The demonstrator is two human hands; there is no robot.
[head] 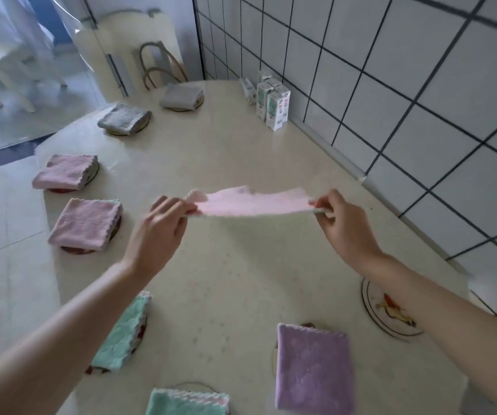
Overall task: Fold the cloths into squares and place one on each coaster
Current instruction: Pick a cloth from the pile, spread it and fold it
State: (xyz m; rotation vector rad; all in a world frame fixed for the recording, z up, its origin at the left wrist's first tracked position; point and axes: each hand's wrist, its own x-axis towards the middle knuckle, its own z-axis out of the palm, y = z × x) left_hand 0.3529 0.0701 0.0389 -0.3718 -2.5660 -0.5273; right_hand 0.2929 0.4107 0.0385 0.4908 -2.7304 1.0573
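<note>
A pink cloth (250,202) hangs stretched in the air above the middle of the table, folded into a long strip. My left hand (163,232) pinches its left end and my right hand (343,223) pinches its right end. Folded cloths lie on coasters around the table: two grey ones (123,118) (181,97) at the back, two pink ones (64,170) (87,224) at the left, two mint ones (121,333) (186,402) near me and a purple one (313,369). One round coaster (373,310) with a bird picture lies bare under my right forearm.
The cream table (241,145) runs along a white tiled wall (391,85) on the right. Several small cartons (274,106) stand against the wall at the back. A chair (127,49) stands at the table's far end. Floor lies beyond the left edge.
</note>
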